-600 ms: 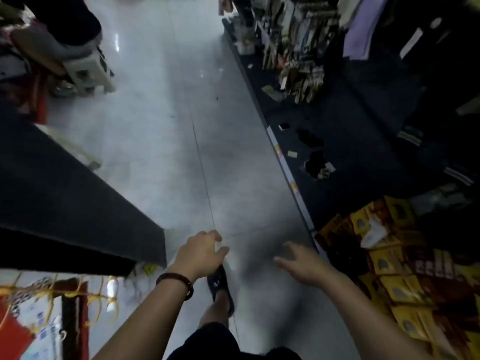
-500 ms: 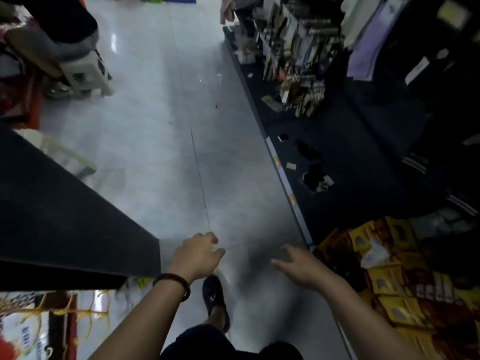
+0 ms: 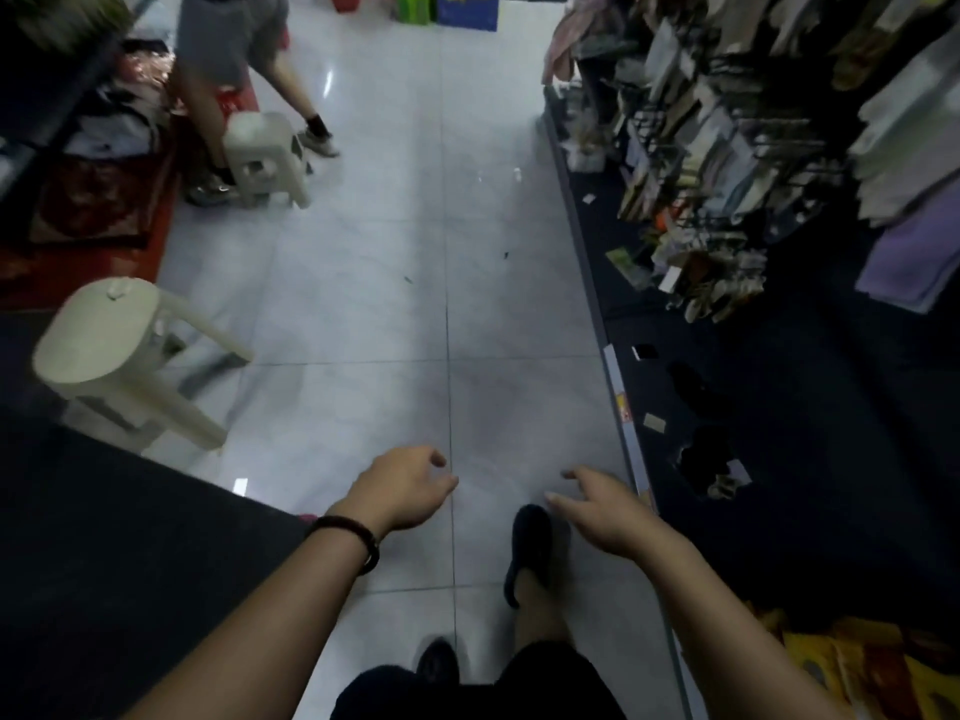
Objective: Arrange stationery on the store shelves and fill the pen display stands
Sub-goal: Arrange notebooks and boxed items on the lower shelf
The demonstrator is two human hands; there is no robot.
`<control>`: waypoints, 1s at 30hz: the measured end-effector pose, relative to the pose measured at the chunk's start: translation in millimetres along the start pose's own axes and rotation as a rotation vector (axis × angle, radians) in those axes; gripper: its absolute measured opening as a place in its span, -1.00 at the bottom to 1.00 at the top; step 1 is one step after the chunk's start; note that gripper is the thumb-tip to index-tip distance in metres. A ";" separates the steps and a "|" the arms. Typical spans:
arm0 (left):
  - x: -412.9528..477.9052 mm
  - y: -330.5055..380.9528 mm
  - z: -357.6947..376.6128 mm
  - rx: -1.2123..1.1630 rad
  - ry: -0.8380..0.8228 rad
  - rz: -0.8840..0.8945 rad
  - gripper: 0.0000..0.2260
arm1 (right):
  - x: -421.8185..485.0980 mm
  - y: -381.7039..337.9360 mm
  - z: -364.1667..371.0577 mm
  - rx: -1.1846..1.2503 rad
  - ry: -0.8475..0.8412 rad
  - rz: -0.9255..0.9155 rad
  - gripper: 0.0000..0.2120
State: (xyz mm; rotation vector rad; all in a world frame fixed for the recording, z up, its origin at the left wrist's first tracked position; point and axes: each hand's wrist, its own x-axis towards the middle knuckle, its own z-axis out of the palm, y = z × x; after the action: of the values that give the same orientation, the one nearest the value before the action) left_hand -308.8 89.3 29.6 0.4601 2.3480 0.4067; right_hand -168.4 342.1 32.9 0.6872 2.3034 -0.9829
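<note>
Pale grey-white floor tiles (image 3: 363,304), glossy, crossed by thin dark seams. Cream plastic stool (image 3: 119,350); second cream stool (image 3: 265,153) farther off. Dark navy shelf (image 3: 779,407) with white edge strip. Yellow and brown packets (image 3: 857,662). Lilac cloth (image 3: 904,262). Red mat (image 3: 93,215). Dark beaded bracelet (image 3: 353,535). Black shoes (image 3: 527,543), black shorts (image 3: 467,688). Green and blue boxes (image 3: 447,7).
</note>
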 end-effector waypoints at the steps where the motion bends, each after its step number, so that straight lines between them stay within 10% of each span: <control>1: 14.0 3.2 -9.1 -0.005 0.008 -0.015 -0.56 | 19.9 -6.1 -11.5 -0.003 -0.010 -0.013 -0.35; 16: 154.4 18.4 -150.8 -0.107 0.144 -0.313 -0.58 | 255.3 -137.7 -159.8 -0.296 -0.276 -0.205 -0.32; 30: 309.0 -123.7 -324.5 -0.221 0.223 -0.397 -0.59 | 437.8 -393.2 -182.4 -0.609 -0.318 -0.328 -0.29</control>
State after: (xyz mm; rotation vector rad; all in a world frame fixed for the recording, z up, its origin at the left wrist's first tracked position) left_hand -772.7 60.9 29.5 -0.1641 2.4925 0.5391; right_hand -784.2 348.0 48.9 -0.0931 2.2783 -0.4230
